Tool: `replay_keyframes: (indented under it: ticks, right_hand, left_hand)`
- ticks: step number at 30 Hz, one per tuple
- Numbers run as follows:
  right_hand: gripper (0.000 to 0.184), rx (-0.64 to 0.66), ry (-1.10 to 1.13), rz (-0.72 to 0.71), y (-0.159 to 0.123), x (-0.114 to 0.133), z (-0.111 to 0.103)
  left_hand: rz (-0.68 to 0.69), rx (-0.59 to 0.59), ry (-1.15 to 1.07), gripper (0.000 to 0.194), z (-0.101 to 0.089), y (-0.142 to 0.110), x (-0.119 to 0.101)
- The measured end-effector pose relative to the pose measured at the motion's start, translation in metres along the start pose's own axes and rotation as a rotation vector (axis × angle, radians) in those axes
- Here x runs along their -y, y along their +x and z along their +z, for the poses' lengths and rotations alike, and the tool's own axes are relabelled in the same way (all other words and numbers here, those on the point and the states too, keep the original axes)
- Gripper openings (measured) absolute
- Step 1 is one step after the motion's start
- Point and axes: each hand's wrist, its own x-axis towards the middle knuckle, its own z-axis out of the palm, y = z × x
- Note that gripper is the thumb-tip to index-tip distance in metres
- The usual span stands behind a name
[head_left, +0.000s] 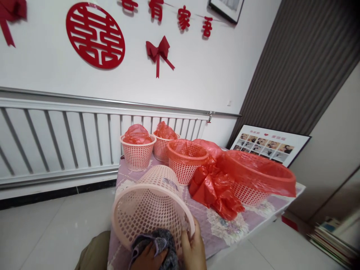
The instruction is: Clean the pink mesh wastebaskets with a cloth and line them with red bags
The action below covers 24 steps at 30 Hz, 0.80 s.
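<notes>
I have the left hand [149, 258] low in my view, its fingers bunched over a dark grey fuzzy cloth with a lighter purplish edge [168, 240]. Those fingers press the cloth against the inside of a pale pink perforated plastic basket [143, 210], close to the lower part of its rim. The right hand [194, 247] grips that rim on its right side, closed narrowly around it, with the thumb inside the mouth. The basket lies tilted on its side at the near end of the tabletop [201, 227], its mouth toward me and its base pointing away. The tabletop wears a purple covering with cream floral patterns.

Just beyond the tilted basket I see two upright pink baskets stuffed with red plastic film, one at the back left [137, 155] and one right beside it [161, 148]. Nearer, another upright pink basket lined with red film [182, 170] has the film folded over its rim. A crumpled heap of glossy red plastic [209, 187] lies to its right, against a large-looking pink basket lined in red [250, 191]. Behind that one leans a white photo board with a black edge [298, 142]. A white wall radiator [70, 135] runs along the far side, and an olive-brown clothed leg [95, 251] shows at my lower left.
</notes>
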Motion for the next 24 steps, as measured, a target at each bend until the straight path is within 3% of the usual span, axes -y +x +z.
replay_keyframes:
  ticks: [6, 14, 20, 24]
  right_hand:
    - [0.056, -0.004, 0.024, 0.003, 0.001, -0.002, 0.0]
    - [0.065, -0.019, 0.033, 0.022, 0.003, 0.0, -0.001]
    - [0.071, 0.04, 0.097, 0.058, -0.021, -0.038, 0.012]
    - [0.061, -0.119, 0.06, 0.121, -0.05, -0.064, 0.035]
  left_hand:
    - [0.011, -0.044, -0.03, 0.057, 0.012, 0.008, 0.013]
    - [-0.015, -0.021, 0.002, 0.066, 0.0, -0.003, 0.002]
    - [0.019, -0.107, -0.053, 0.084, 0.005, -0.005, 0.014]
    - [0.029, -0.146, -0.084, 0.075, 0.006, -0.006, 0.019]
